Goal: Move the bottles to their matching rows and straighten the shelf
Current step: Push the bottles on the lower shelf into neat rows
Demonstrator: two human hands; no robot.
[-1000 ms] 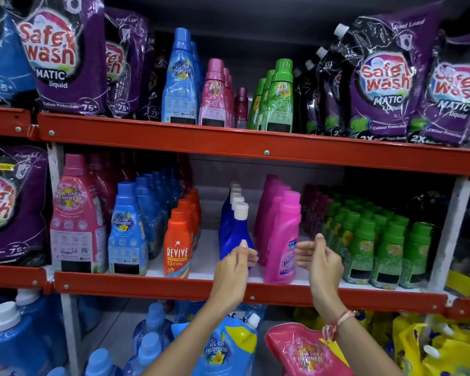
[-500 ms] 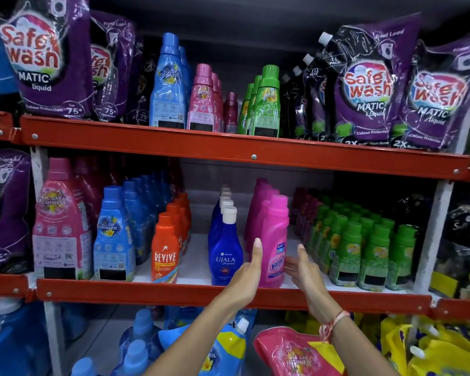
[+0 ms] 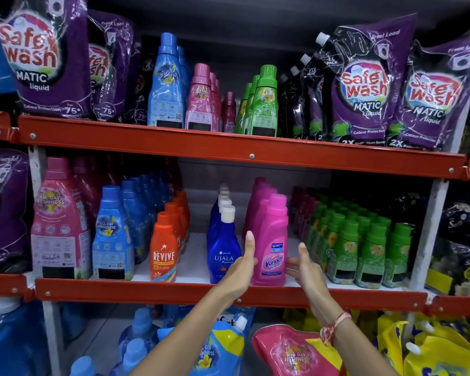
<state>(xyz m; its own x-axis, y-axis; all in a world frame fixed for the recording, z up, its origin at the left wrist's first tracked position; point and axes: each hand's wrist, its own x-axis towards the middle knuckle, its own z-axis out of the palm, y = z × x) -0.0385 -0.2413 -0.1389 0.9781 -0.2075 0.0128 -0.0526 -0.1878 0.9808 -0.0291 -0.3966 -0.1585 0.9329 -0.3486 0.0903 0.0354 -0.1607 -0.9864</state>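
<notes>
The Vanish bottle [image 3: 272, 245], bright pink, stands at the front of its row at centre frame, on the middle shelf [image 3: 228, 293]. The left hand [image 3: 240, 270] is flat and open against its left flank, between it and the Ujala bottle [image 3: 223, 253]; the right hand [image 3: 304, 264] is open too, fingers spread just beside its right flank, and whether they touch is hard to tell. Neither hand has closed on anything. The step looks like squaring this bottle with the pink ones behind it: press evenly from both sides low on the body, keep the label facing out, and slide, not lift, so the tall bottle does not tip into the blue row. To the left stand Revive bottles [image 3: 164, 253] in orange, to the right green bottles [image 3: 369, 253] packed close. The shelves are white boards with red steel lips; purple Safewash pouches [image 3: 364, 85] fill the upper right and left, and more pouches crowd the bottom of the frame.
</notes>
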